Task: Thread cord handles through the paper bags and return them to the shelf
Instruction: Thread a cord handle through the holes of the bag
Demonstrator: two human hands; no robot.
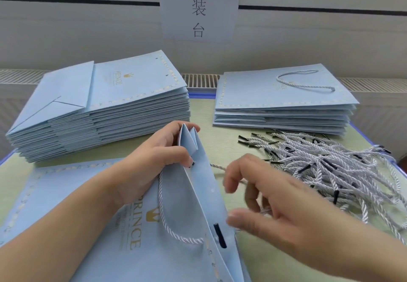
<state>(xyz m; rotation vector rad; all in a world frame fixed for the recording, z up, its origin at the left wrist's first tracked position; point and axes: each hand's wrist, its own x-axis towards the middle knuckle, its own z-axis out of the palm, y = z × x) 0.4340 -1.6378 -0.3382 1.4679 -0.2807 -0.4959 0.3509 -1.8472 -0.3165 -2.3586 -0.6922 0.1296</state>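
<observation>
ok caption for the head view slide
Left hand holds a paper bag open while the right hand threads a cord.

I read "PRINCE" in gold under a crown on the near paper bag (136,233), and again on the top bag of the far left stack (118,77). The wall sign (199,6) reads "包装台".

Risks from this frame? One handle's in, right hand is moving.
1. The left hand grips only the bag at its top corner; the raised side could flop shut over the holes.
2. The threaded cord has a black tip at the edge; a tug may pull it back out.
3. The loose cords lie tangled; the blurred right hand may drag up several.
</observation>
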